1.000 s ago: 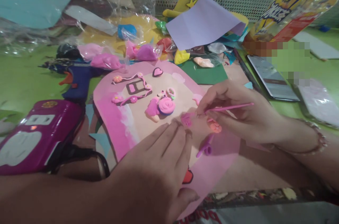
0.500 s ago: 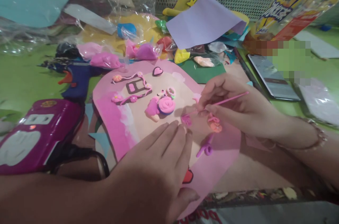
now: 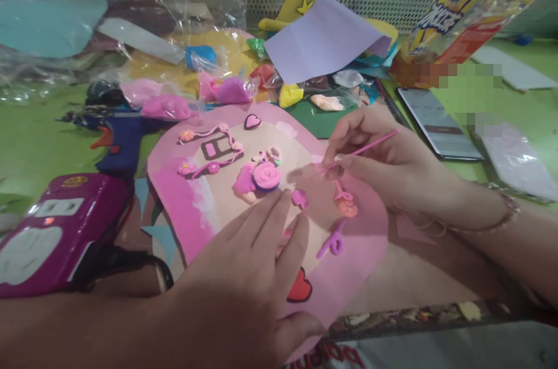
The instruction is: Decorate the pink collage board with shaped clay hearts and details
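Observation:
A pink cut-out sheet with a beige middle [image 3: 239, 224] carries small clay decorations. My left hand [image 3: 248, 264] lies flat on its lower part, fingers a little spread. Between thumb and fingers, my right hand [image 3: 370, 165] pinches a thin pink stick [image 3: 375, 142] over the sheet's right side. Its tip is blurred, above and right of a small pink-purple clay flower [image 3: 300, 199]. Nearby lie an orange flower with a pink stem [image 3: 347, 207] and a purple clay curl [image 3: 335, 244]. A pink clay snail-like figure [image 3: 267, 176] sits in the middle. A red heart [image 3: 300, 286] is partly covered by my left hand.
On the left lie a blue glue gun [image 3: 124, 139] and a magenta power strip [image 3: 56, 229]. Bagged clay lumps [image 3: 165, 106] and a lilac sheet [image 3: 325, 38] are behind. A phone [image 3: 440, 125] and a bottle [image 3: 462, 14] stand or lie to the right.
My right hand has drawn the stick tip up and away from the small pink-purple flower. My left fingers have parted, showing more of the red heart. The whole view has shifted slightly.

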`<state>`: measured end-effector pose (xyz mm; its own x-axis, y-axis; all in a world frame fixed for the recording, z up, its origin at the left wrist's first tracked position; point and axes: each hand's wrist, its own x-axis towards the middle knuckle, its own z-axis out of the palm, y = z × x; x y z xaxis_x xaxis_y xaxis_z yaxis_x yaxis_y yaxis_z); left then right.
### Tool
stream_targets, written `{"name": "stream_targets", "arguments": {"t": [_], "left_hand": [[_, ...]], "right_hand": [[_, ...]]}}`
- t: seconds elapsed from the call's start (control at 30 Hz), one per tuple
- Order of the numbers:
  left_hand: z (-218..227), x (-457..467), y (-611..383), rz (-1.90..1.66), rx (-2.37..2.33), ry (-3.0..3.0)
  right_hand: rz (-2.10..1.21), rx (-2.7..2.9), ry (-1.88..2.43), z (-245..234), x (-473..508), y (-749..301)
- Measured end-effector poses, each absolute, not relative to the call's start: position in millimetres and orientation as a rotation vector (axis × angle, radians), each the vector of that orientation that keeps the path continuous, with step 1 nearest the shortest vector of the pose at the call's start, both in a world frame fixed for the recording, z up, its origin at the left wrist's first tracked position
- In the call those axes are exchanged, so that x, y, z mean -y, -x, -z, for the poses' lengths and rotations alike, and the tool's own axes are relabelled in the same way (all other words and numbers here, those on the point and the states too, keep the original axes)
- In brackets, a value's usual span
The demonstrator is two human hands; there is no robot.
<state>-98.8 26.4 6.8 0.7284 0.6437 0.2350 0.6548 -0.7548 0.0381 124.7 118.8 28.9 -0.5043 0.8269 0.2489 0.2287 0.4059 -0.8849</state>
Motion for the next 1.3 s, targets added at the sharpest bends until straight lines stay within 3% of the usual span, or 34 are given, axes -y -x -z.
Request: {"name": "stream_targets", "arguments": {"t": [0.2, 0.4, 0.57, 1.3], "left_hand": [[-11.0, -29.5, 97.3, 0.267, 1.107, 2.936], [-11.3, -28.5, 98.0, 0.219, 1.140, 2.985], [-11.3, -27.7, 97.5, 0.256, 1.197, 2.980], [-3.3, -30.7, 97.9, 0.292, 1.091, 2.969]], "right_hand": [[-0.729, 2.319, 0.780, -31.5, -114.3, -127.7], [-0.574, 2.587, 0.496, -37.6, -111.0, -129.2], [-0.476, 2.575, 0.499, -38.0, -108.4, -128.2], [-0.443, 2.645, 0.483, -40.3, -102.0, -129.2]]}}
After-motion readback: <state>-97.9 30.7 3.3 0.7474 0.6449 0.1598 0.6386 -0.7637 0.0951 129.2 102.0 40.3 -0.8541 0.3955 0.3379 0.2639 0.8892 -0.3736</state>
